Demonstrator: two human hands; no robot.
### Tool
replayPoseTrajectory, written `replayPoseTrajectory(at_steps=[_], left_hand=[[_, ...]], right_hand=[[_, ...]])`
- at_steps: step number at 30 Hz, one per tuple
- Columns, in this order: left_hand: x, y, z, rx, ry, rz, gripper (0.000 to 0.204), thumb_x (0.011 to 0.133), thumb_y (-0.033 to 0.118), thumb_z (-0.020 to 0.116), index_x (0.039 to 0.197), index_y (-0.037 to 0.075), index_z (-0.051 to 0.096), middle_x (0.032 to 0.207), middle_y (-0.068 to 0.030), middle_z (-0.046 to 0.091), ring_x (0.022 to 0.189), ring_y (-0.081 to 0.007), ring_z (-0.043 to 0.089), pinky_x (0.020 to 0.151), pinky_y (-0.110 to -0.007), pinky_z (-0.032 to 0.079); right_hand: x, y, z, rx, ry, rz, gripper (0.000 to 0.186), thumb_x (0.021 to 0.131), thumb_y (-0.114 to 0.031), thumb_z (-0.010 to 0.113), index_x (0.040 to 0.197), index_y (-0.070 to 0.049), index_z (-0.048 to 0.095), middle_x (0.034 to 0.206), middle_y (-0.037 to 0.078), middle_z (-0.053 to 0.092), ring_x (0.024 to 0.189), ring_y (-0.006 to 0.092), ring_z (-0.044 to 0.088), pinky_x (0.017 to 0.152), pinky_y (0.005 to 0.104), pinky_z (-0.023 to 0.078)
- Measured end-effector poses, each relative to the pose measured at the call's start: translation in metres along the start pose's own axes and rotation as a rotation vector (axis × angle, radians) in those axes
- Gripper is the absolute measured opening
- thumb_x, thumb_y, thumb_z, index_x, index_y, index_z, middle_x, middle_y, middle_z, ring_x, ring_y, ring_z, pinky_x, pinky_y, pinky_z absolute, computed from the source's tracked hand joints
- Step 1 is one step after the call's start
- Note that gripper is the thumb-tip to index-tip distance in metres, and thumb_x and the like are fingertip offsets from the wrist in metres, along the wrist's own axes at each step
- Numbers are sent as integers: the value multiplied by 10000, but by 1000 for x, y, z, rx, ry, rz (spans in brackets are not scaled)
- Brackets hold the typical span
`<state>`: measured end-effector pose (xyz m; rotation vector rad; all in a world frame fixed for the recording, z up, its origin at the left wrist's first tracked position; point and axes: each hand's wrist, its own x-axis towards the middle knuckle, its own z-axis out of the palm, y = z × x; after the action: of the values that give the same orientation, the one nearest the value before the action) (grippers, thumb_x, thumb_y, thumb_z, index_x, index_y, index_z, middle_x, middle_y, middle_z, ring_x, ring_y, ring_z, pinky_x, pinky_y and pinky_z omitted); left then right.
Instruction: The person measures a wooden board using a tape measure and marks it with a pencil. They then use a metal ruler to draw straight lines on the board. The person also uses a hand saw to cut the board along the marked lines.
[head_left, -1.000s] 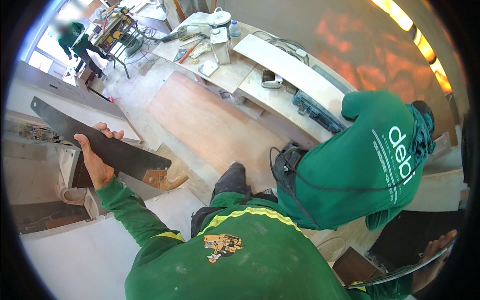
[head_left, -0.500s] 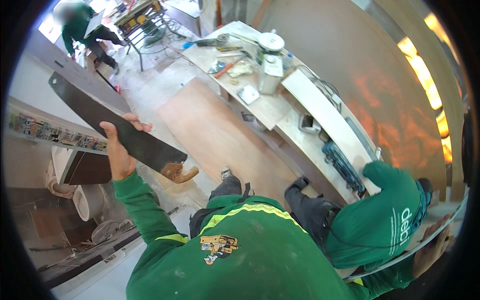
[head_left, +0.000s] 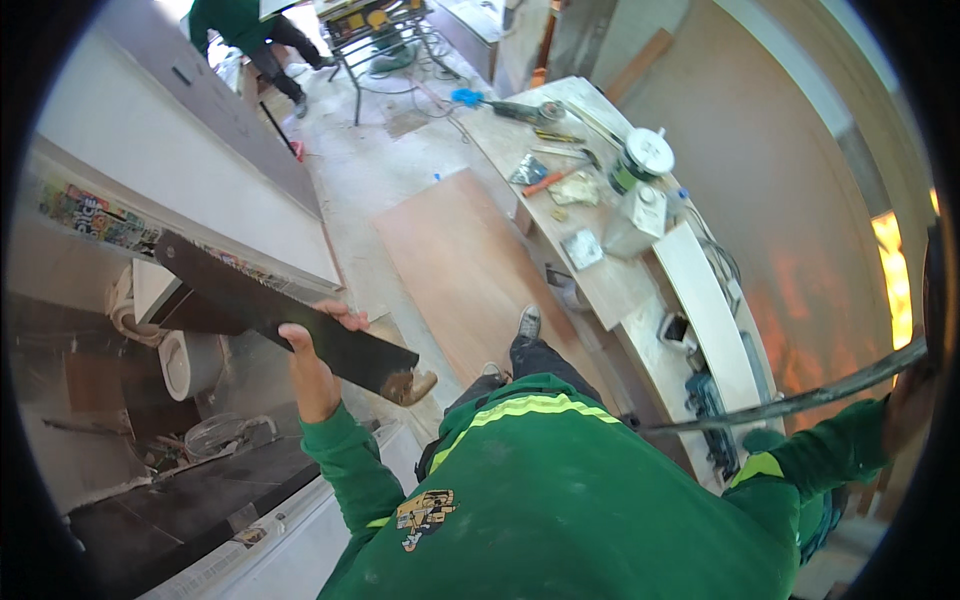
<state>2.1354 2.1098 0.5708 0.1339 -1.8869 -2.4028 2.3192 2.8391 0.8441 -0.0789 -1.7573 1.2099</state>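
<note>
In what seemed a carrying step, the left hand [head_left: 316,374] clamped the saw [head_left: 262,308] left of centre, the grip of the right hand [head_left: 906,408], far right, was unclear, and the next move likely needed steadiness.

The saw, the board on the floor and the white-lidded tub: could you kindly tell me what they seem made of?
Saw: probably a matt steel blade, being thin, dark and toothed; its handle looks wooden, brown and patchy, though blurred.
Board: likely unvarnished plywood, from its dull, pinkish-tan, faintly streaked face.
Tub: probably smooth plastic, given its even white lid.
</note>
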Motion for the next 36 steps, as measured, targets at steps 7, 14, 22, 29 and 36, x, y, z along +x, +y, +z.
replayPoseTrajectory(at_steps=[7,14,22,29,36], left_hand=[[33,-3,4,34,290,26,835,1010,782,384,1145,-7,623,912,-101,617,905,-272,643,1068,-533,521],[98,23,46,88,551,229,888,977,838,373,1168,6,617,932,-108,637,977,-321,677,1021,-482,547],[168,23,76,82,679,415,918,971,863,311,1129,11,616,909,-96,589,932,-300,637,1118,-583,476],[252,17,61,62,663,447,917,978,851,302,1123,3,621,908,-97,594,921,-296,646,1106,-591,490],[399,4,4,93,590,403,916,961,867,312,1088,12,615,902,-88,601,903,-297,655,1067,-582,511]], right_hand=[[91,135,181,-249,-136,-395,213,1069,-211,645,1113,-3,627,905,65,633,713,137,551,624,265,442],[182,203,370,197,-131,-428,174,1067,-191,646,1082,-27,588,890,52,572,732,157,532,672,287,450],[224,280,522,409,-2,-391,152,1043,-88,652,1143,23,621,959,114,643,858,249,613,846,354,506],[219,300,696,1049,-524,-130,285,1105,-219,586,1197,49,617,1025,94,587,918,218,551,815,333,448],[180,273,911,954,-633,-163,354,1121,-317,578,1226,19,613,1019,104,605,867,182,565,763,299,465]])
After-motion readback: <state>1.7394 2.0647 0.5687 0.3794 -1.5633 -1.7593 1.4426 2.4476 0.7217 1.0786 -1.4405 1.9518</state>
